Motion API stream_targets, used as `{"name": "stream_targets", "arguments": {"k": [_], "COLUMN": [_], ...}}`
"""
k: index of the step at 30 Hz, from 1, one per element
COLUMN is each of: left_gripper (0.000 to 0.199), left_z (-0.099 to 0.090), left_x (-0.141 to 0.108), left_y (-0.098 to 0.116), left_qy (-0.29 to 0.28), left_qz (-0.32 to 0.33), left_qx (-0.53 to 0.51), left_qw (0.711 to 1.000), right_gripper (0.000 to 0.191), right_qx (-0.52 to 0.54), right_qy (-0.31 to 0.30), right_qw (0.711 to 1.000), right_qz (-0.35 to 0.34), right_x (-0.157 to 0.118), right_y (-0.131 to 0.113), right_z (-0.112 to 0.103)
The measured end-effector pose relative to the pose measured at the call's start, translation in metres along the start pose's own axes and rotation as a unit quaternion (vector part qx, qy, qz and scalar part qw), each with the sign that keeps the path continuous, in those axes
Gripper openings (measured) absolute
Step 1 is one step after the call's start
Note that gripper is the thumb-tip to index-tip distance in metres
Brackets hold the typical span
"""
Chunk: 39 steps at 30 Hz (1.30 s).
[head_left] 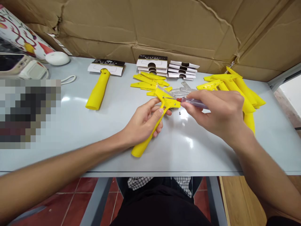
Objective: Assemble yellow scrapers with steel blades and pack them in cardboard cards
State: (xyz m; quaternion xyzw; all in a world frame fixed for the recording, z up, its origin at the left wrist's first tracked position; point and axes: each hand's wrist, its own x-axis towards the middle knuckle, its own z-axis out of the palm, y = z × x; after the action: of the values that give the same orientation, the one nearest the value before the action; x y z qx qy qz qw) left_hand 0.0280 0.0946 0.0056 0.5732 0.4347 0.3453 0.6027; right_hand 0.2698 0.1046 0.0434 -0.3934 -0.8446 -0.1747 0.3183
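Note:
My left hand [147, 121] is wrapped round the neck of a yellow scraper-like tool [145, 145], its wide head tilted up and away from me. In my right hand [217, 111] is a screwdriver [194, 102] with a clear handle and red collar; its shaft reaches across the yellow head, the tip by a screw on the head's left part. A small loose screw [180, 113] lies on the table just right of the head. Behind the head are flat yellow pieces [143, 84] and silver metal plates [182, 91].
Yellow handles [244, 91] are piled at the right. Folded cards [152, 63] stand at the back before a cardboard wall [164, 28]. Another yellow handle with a card [97, 91], a white mouse [57, 58] and a phone [14, 64] are at the left.

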Motion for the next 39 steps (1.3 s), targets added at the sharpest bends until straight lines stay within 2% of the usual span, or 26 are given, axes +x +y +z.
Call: {"name": "stream_targets", "arguments": {"k": [2,7,14,20,25,27,32,39], "left_gripper": [0.033,0.032,0.034,0.032,0.031,0.03,0.037,0.038], "left_z": [0.0,0.0001,-0.0004,-0.0007,-0.0009,-0.001,-0.0007,-0.0013], "left_x": [-0.0001,-0.0007,-0.0009,-0.0004,-0.0004,-0.0003,0.0005,0.0021], "left_y": [-0.0001,0.0014,0.0019,-0.0002,-0.0004,-0.0003,-0.001,-0.0026], "left_qy": [-0.002,0.002,0.004,0.004,0.0,-0.002,-0.001,0.0], "left_qz": [0.005,0.003,0.0,0.005,0.002,0.003,0.0,0.0], "left_qx": [0.003,0.02,0.026,0.024,0.023,0.02,-0.003,-0.011], "left_qw": [1.0,1.0,1.0,1.0,1.0,1.0,1.0,1.0], "right_gripper": [0.026,0.007,0.016,0.018,0.022,0.024,0.015,0.015], "right_qx": [-0.01,0.033,-0.003,0.027,0.016,0.006,0.033,0.028], "right_qy": [0.008,0.019,-0.015,-0.028,0.012,0.007,-0.022,-0.017], "right_qw": [1.0,0.999,1.0,0.999,1.0,1.0,0.999,0.999], "right_qz": [0.008,-0.001,-0.004,-0.005,-0.012,-0.008,-0.01,-0.003], "right_x": [0.0003,0.0023,0.0018,0.0026,0.0015,0.0012,0.0024,0.0021], "right_y": [-0.0015,-0.0056,-0.0025,-0.004,-0.002,-0.0016,-0.0035,-0.0031], "right_z": [-0.0001,-0.0038,-0.0042,-0.005,-0.0022,-0.0016,-0.0035,-0.0046]}}
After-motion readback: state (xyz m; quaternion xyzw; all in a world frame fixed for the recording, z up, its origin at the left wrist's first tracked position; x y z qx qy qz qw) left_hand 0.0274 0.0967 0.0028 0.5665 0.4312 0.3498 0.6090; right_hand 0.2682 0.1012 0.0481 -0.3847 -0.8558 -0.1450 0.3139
